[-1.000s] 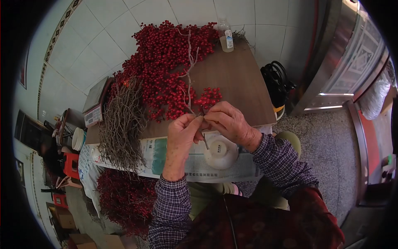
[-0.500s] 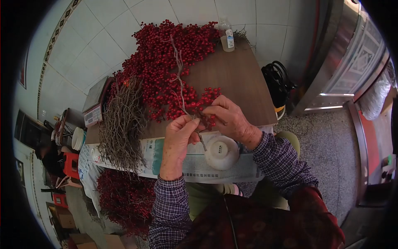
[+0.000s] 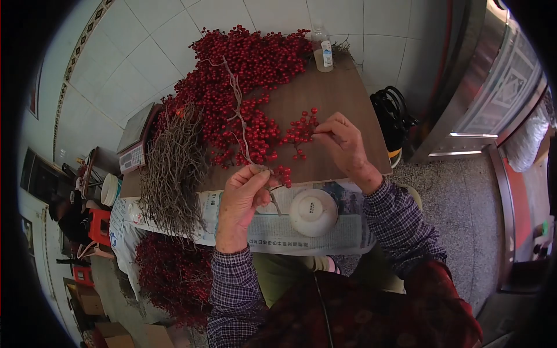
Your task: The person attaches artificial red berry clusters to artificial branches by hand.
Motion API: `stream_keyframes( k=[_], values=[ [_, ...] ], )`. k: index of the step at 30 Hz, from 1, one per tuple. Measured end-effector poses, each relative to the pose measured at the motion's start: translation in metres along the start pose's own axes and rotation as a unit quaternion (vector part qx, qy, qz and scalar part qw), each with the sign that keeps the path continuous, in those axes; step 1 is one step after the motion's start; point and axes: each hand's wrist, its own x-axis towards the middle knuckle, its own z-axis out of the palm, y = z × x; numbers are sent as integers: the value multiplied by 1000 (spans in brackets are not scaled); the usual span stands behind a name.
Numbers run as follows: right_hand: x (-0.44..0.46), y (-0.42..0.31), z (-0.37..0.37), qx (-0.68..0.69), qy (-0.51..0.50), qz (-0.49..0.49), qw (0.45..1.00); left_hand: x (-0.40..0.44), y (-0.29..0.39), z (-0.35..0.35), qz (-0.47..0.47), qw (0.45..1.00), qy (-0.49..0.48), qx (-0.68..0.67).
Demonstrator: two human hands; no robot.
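My left hand (image 3: 245, 194) pinches a bare, crooked grey twig (image 3: 238, 101) near its lower end, and the twig reaches up across the heap of red berries (image 3: 243, 64). A small cluster of red berries (image 3: 283, 176) sits against the twig, just beside my left fingers. My right hand (image 3: 343, 145) is over the table's right side with thumb and forefinger pinched together. A sprig of red berries (image 3: 300, 132) fans out leftward from those fingertips; its stem end is hidden by them. Below the hands, an upturned white bowl (image 3: 313, 213) rests on newspaper (image 3: 278, 236).
A bundle of bare twigs (image 3: 172, 174) hangs over the table's front edge, beside a scale (image 3: 137, 139). At the back stands a plastic bottle (image 3: 322, 51). More red berry branches (image 3: 173, 278) lie below at left. Black cables (image 3: 393, 113) are right of the table (image 3: 342, 87).
My right hand has moved right, away from my left hand, with the berry sprig at its fingertips. My left hand has shifted slightly left, and the twig leans further left.
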Motion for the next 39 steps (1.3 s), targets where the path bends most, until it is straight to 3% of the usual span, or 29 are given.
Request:
stream_keyframes(
  k=[1,3,7,9,10,12,13,15,19,22,26,31,32,34,39],
  values=[
    [-3,12,2,0,1,1,1000,-1,0,1,2,1000,4,5],
    [-8,32,7,-204,-61,-50,976,-4,0,6,8,1000,8,17],
    [-9,24,6,-295,-88,-86,947,-9,1,13,40,999,15,33],
    [-2,-14,-3,-28,-82,59,994,-13,2,15,47,998,21,35],
    [0,-27,-4,-28,-83,57,995,-14,2,18,52,998,23,37],
    [-2,-50,-6,285,-209,75,932,-18,0,27,51,998,20,36],
    [-4,-62,-6,284,-206,77,933,-20,-1,32,48,998,19,36],
    [-10,-81,-3,208,-321,140,913,-23,-5,40,51,998,-5,35],
    [-18,-78,4,328,-252,190,890,-31,-4,50,55,996,-20,60],
    [-24,-77,5,362,-210,167,893,-34,-5,50,75,994,-29,76],
    [-30,-70,7,351,-194,184,897,-38,-3,52,75,988,-22,136],
    [-32,-58,10,343,-95,148,923,-47,3,55,76,979,15,186],
    [-32,-57,7,344,-96,149,922,-48,4,53,75,980,16,186],
    [-31,-64,0,329,-95,249,906,-51,6,48,74,970,31,228],
    [-34,-62,-8,250,-170,262,916,-55,-2,40,103,956,75,264]
  ],
)
